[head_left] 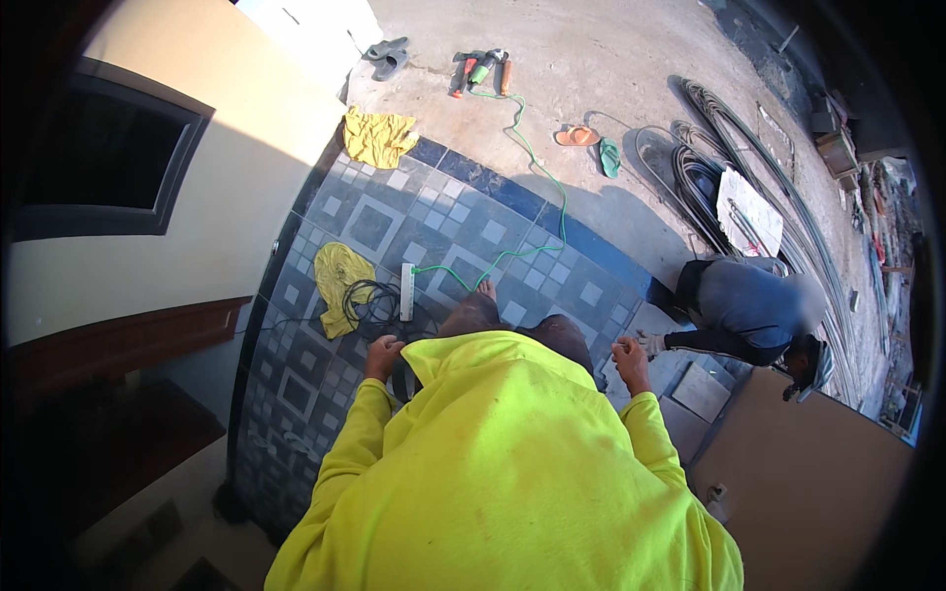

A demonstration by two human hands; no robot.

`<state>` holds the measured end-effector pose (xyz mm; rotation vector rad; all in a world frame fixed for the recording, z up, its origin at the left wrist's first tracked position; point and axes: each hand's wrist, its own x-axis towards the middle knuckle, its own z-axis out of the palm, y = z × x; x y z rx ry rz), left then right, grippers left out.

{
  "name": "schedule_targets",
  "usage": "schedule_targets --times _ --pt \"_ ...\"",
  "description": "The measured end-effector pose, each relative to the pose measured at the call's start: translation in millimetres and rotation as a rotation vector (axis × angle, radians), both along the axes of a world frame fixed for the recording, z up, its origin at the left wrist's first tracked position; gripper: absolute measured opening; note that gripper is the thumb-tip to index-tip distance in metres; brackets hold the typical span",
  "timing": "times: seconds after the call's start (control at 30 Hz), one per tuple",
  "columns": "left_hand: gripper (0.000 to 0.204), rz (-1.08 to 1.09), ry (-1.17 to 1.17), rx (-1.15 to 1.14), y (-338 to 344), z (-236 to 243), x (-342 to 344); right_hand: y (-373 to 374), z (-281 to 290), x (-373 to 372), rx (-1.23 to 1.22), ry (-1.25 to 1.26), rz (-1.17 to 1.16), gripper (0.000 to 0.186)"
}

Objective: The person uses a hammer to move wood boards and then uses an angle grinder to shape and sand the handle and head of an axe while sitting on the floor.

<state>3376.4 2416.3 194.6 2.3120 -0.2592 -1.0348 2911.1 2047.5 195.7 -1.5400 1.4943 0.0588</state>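
Observation:
My left hand (383, 356), fingers curled closed, is beside a coiled dark cable (374, 305) and a crumpled yellow cloth (340, 276). My right hand (629, 359) is also curled closed, out to the right of my knees; I cannot make out whether either holds anything. My bare foot (487, 292) rests on patterned grey tiles (389, 222), near a white power strip (407, 291). A green cord (532, 251) runs from the strip to power tools (481, 72) on the concrete.
A bending person (729, 305) works at the right, beside coiled hoses (690, 177) and a white board (749, 212). Orange (576, 136) and green sandals (609, 158), grey slippers (386, 59) and another yellow cloth (379, 138) lie ahead. A wall with a window (108, 148) bounds the left.

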Motion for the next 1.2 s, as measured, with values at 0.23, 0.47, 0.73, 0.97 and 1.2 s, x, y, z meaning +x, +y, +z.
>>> schedule_targets --times 0.23,0.47,0.73,0.97,1.2 --pt "0.044 0.222 -0.067 -0.257 -110.1 56.5 121.9 -78.2 30.6 172.7 -0.114 -0.152 0.28 0.032" --pt "0.039 -0.331 0.207 0.05 -193.4 51.3 137.9 -190.9 93.7 331.1 0.145 0.031 0.673 0.061" --pt "0.036 -0.51 0.303 -0.026 -313.1 34.5 286.4 -334.0 110.2 510.0 0.243 -0.097 0.953 0.061" --pt "0.026 -0.52 0.331 -0.112 -475.2 206.5 427.2 -413.4 128.9 593.5 0.269 -0.368 1.008 0.014" --pt "0.023 -0.886 0.485 -0.018 -596.2 147.7 610.9 -409.4 78.0 675.4 0.334 -0.494 0.45 0.02"
